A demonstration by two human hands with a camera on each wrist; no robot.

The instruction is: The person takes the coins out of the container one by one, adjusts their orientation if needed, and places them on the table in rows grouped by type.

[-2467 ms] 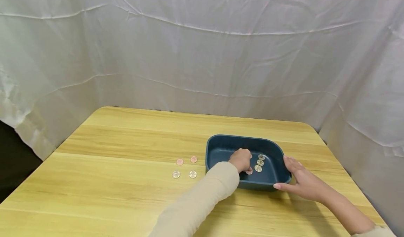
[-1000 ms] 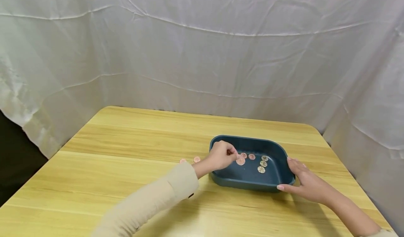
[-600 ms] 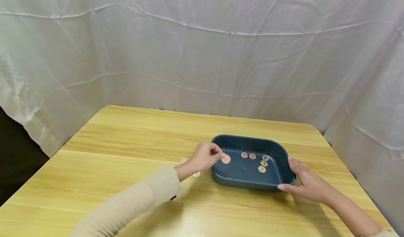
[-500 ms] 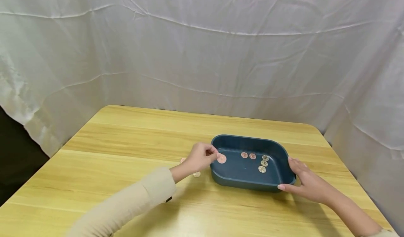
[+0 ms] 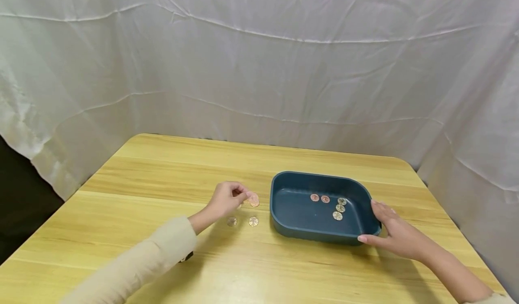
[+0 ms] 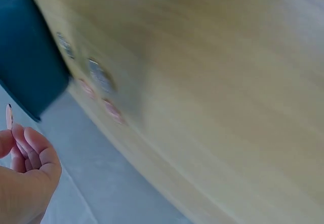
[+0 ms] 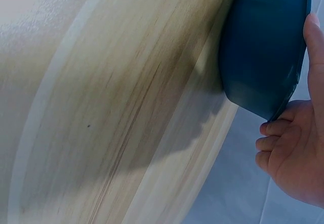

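Note:
My left hand (image 5: 224,200) pinches a copper-coloured coin (image 5: 253,199) between thumb and fingertips, above the table left of a dark blue plastic bin (image 5: 312,236). In the left wrist view that held coin (image 6: 9,116) shows nearly edge-on. Below the hand lie two silvery-gold coins (image 5: 253,221) and two copper coins (image 6: 113,110), the latter mostly hidden in the head view. My right hand (image 5: 399,233) grips the bin's right end, thumb at the front wall and fingers at the side rim. Inside the bin are two copper coins (image 5: 315,197) and three gold coins (image 5: 337,215).
The wooden table (image 5: 162,178) has rounded far corners. Pale cloth (image 5: 259,70) hangs behind it and along both sides. Beyond the table's left edge is a dark area (image 5: 24,182).
My left hand has taken a copper coin from inside the bin and carried it left, past the rim, over the table coins. The right hand has stayed at the bin's right end.

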